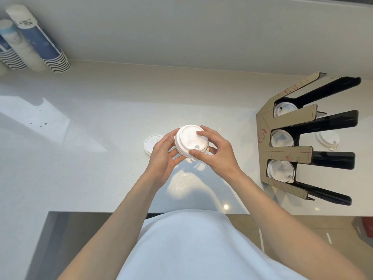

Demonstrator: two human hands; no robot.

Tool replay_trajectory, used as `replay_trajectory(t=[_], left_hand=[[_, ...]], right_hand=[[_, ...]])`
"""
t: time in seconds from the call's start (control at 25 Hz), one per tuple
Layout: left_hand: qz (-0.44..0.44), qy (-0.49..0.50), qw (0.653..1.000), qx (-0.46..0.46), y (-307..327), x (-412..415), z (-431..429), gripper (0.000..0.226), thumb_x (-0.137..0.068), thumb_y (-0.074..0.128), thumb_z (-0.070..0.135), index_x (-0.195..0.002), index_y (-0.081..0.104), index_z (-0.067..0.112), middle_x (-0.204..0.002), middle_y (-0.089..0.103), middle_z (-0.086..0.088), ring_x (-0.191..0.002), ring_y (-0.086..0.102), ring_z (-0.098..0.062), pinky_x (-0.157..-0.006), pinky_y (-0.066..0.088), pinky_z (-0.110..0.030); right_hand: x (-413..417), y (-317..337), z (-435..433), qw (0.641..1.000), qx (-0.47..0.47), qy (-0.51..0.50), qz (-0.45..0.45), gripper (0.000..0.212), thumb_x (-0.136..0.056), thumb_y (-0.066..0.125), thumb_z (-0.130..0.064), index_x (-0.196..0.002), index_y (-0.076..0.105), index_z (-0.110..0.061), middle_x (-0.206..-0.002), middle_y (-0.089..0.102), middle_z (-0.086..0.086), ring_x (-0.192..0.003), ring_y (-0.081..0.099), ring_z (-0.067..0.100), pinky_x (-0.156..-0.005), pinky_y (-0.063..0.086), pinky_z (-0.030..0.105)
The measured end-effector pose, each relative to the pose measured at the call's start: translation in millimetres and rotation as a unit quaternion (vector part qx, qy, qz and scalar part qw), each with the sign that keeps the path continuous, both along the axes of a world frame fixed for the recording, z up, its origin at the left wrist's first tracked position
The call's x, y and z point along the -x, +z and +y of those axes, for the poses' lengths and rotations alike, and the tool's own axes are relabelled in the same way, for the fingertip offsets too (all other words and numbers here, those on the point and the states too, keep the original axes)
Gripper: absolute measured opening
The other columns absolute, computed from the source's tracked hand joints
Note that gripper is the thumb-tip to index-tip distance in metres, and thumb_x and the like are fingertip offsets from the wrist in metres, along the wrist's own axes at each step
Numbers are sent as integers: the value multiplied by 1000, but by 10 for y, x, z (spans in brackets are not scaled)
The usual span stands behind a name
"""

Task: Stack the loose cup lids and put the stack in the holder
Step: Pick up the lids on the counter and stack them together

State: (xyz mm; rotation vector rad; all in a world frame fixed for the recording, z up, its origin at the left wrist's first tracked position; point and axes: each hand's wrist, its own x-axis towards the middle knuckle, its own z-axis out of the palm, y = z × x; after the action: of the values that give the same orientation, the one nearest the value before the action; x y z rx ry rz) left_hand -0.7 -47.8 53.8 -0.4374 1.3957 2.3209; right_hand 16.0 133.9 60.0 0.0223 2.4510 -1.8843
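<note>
A short stack of lids (190, 140) was held above the middle of the tabletop (96, 110), clear of its surface; the left hand (164, 153) was cupped against the stack's left wall, and the right hand (217, 151) was laid over its right side, a fingertip on the top face and the thumb at the near rim. Both grips were thus closed on the stack.

Misalignment was judged the chief risk; the lids were thin, smooth, white moulded plastic, round, with raised rims and a small sip hole, and such shapes nest only when seated squarely; a tilted lid could wedge or spring off under side pressure. Slipping was also judged possible, since the stack was gripped by its slick walls alone.

One loose lid (151, 142) lay flat on the tabletop, just left of the left hand; another loose lid (327, 139) lay near the right edge, between two black prongs of the holder (286, 122). Either could be overlooked.

The holder, faced in brown printed card, stood at the right edge; three round slots already showed lids, so a stack entered askew could catch on a slot's rim. The tabletop was pale, glossy and speckled.
</note>
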Motion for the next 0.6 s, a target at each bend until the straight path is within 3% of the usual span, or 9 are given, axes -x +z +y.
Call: replay_trajectory(t=[0.16, 0.32, 0.44, 0.6], left_hand=[[23, -12, 999, 25, 40, -54, -8, 38, -98, 62, 19, -136, 59, 15, -115, 75, -4, -107, 72, -22, -85, 60, -37], [34, -20, 999, 28, 60, -87, -12, 43, -97, 63, 13, -139, 56, 16, -117, 74, -5, -109, 72, -22, -85, 60, -36], [33, -19, 999, 33, 84, -104, -2, 47, -97, 62, 13, -143, 53, 16, -122, 72, -5, -113, 70, -23, -84, 60, -35], [37, -18, 999, 35, 105, -125, 6, 47, -99, 59, 13, -145, 50, 15, -128, 69, -6, -118, 68, -24, -87, 60, -36]], right_hand=[[-41, 17, -5, 1000, 28, 4, -1, 47, -74, 86, -25, -118, 70, -29, -145, 53, -10, -132, 50, -1, -98, 51, 20], [-35, 30, -29, 997, 54, -46, -10, 29, -92, 68, -17, -121, 70, -17, -142, 58, -4, -129, 56, 9, -103, 51, 31], [-27, 42, -45, 996, 39, -79, -13, 32, -95, 64, -15, -127, 65, -18, -133, 65, -5, -121, 62, 14, -105, 50, 40], [-62, 63, -47, 995, 43, -89, -26, 36, -94, 66, -17, -130, 63, -19, -128, 67, -4, -120, 63, 14, -105, 50, 42]])
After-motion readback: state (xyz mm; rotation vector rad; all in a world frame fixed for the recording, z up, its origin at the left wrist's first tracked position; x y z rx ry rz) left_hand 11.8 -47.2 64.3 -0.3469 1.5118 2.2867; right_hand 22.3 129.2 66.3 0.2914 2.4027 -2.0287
